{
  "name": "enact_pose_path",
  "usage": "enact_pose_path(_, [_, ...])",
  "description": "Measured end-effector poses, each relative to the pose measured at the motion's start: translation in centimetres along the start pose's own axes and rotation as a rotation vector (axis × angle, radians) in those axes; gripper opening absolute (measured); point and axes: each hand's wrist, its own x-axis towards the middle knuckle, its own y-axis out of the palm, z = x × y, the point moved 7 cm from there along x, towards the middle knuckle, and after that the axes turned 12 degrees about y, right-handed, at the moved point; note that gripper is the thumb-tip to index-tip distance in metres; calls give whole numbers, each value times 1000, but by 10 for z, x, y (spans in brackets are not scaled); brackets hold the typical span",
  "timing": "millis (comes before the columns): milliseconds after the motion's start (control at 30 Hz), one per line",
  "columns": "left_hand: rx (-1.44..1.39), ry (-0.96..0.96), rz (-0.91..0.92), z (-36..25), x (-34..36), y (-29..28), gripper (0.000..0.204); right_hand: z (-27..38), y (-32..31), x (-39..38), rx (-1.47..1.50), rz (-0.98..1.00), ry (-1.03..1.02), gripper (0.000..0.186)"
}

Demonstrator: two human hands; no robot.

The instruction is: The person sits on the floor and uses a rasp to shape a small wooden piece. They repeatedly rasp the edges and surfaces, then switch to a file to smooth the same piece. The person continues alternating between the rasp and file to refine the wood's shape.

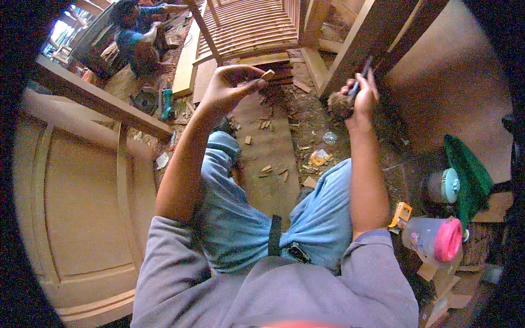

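Out in front of me, my left hand point(232, 85) is closed in a pinch on a small pale wood piece point(268, 75). My right hand point(363, 101) grips a slim dark tool point(355, 87) whose narrow end points up and away; its exact kind is unclear. A rough brown lump point(341, 104) shows at the same hand, and whether it belongs to the tool I cannot tell. Below and between my hands runs a brown board point(262, 145) on the floor, with several small wood bits point(266, 124) scattered over it.
A panelled wooden door point(82, 202) leans at left. Upright timber point(361, 41) and a large sheet point(448, 93) stand at right. A jar with a pink lid point(429, 239) is by my right elbow. Far left, another person point(136, 38) crouches beyond a teal power tool point(166, 104).
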Motion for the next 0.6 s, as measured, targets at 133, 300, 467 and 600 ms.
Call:
enact_pose_path(133, [-103,-34,-24,-11,-13,-7,22,-40,45,-22,-274,252,-41,68])
enact_pose_path(300, [-44,-71,-49,-10,-20,-19,21,-79,64,-39,-507,253,143,70])
enact_pose_path(467, [31,-82,-100,-4,-24,-29,22,-87,62,-42,-435,323,214,67])
enact_pose_path(600, [15,-47,-140,-2,-24,-31,19,-82,59,-44,-495,279,196,50])
